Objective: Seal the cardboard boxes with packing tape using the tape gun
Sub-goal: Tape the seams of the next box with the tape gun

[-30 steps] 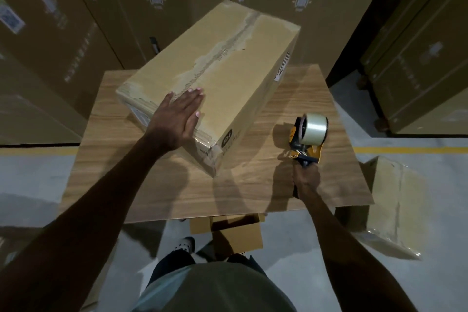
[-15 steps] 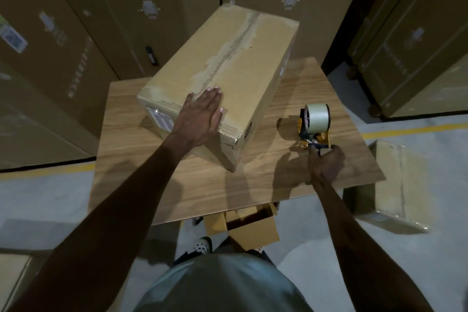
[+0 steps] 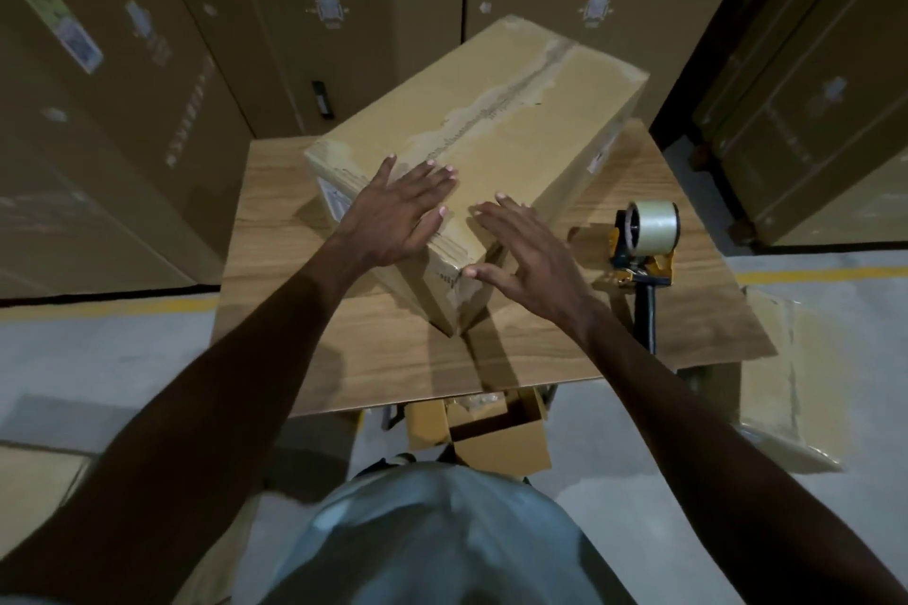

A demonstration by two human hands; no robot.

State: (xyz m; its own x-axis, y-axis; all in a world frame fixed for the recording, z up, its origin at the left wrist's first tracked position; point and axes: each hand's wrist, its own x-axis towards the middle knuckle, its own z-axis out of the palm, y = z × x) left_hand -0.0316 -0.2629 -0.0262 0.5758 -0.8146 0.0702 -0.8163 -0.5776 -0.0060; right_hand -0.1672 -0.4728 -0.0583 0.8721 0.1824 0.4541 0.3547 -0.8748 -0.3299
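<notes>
Right hand (image 3: 528, 260) moved off tape gun (image 3: 646, 246), both hands flat on box (image 3: 516, 123)

both arms outstretched, left grip (image 3: 393, 216) flat, right grip (image 3: 530, 255) splayed

bare tabletop (image 3: 393, 359) before the box (image 3: 516, 138), tape gun (image 3: 646, 241) crowding its right, stacked cartons (image 3: 123, 113) behind

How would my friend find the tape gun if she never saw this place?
Start at the wooden table with the big cardboard box lying on it. Look to the right of the box, near the table's right edge: the tape gun rests there with no hand on it. It is the only thing with a yellow frame, a black handle and a roll of clear tape.
</notes>
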